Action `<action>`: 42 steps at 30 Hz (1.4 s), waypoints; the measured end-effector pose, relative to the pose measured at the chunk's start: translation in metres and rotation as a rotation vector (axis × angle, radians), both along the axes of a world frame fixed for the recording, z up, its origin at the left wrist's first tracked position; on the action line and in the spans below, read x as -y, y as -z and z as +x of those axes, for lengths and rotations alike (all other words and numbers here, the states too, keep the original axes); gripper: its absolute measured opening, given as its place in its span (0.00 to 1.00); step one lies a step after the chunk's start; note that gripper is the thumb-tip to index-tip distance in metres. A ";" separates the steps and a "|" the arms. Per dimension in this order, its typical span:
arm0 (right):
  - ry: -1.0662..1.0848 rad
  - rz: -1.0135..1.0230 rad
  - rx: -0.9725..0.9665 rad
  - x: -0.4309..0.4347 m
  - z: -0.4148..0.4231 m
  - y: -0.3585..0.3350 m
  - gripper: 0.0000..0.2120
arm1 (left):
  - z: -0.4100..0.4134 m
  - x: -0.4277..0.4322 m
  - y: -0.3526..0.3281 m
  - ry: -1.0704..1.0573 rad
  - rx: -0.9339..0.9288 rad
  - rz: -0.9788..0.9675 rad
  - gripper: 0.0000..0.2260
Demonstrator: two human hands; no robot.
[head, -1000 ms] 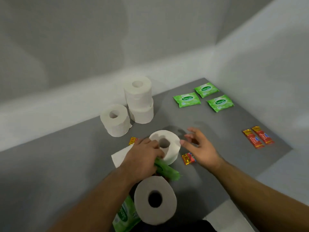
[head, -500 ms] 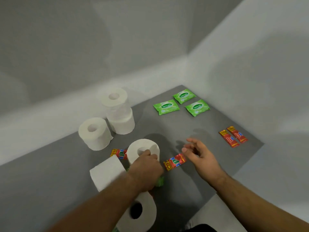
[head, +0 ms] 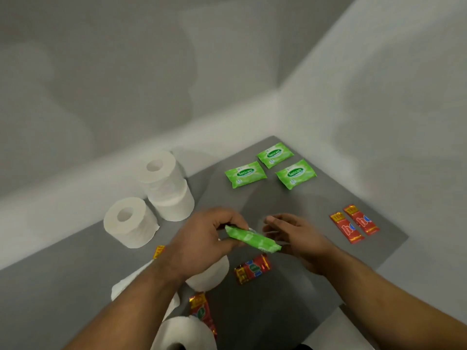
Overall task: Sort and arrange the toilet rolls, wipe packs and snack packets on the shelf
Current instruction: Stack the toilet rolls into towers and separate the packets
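Note:
My left hand (head: pixel 202 241) grips a green wipe pack (head: pixel 252 239) above the grey shelf (head: pixel 290 311), its far end reaching the fingers of my right hand (head: pixel 293 233), which is spread and relaxed beside it. Three green wipe packs (head: pixel 270 168) lie flat at the back right corner. Two red snack packets (head: pixel 353 227) lie side by side at the right. Two toilet rolls stand stacked (head: pixel 166 188) at the back, with a single roll (head: pixel 129 222) left of them. Another roll (head: pixel 209 276) is partly hidden under my left wrist.
Loose snack packets lie on the shelf: one (head: pixel 252 269) below the hands, one (head: pixel 202 311) near the front, one (head: pixel 158 251) peeking out left of my wrist. A toilet roll (head: pixel 184 334) sits at the bottom edge, another (head: pixel 131 284) behind my left forearm. Grey walls (head: pixel 126 72) close the corner.
My left hand has lifted the green wipe pack from beside the roll and carried it up and right, to my right hand. The camera view shifted left.

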State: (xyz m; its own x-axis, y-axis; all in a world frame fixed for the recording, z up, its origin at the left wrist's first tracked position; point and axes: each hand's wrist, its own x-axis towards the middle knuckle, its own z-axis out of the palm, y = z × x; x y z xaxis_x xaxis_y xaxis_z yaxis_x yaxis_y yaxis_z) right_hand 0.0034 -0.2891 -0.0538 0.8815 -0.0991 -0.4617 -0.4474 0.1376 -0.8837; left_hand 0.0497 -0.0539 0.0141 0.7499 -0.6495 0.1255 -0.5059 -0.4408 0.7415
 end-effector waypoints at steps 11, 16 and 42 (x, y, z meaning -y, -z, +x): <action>-0.065 0.328 0.026 0.057 0.084 -0.017 0.18 | 0.055 0.039 0.025 -0.210 0.294 -0.076 0.16; 0.154 0.180 0.012 0.068 0.122 0.039 0.19 | 0.056 0.036 0.046 -0.378 0.204 0.093 0.19; -0.165 -1.087 0.229 0.052 0.141 0.092 0.13 | -0.002 -0.026 0.067 -0.831 -0.063 0.231 0.12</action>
State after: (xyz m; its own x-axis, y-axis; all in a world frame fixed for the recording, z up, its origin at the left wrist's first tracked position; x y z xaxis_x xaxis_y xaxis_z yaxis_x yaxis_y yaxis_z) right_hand 0.1442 -0.3412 -0.1458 0.9740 -0.2250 -0.0268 -0.2008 -0.8024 -0.5619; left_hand 0.0478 -0.0278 -0.0529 0.9941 0.1089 0.0008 0.0863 -0.7925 0.6037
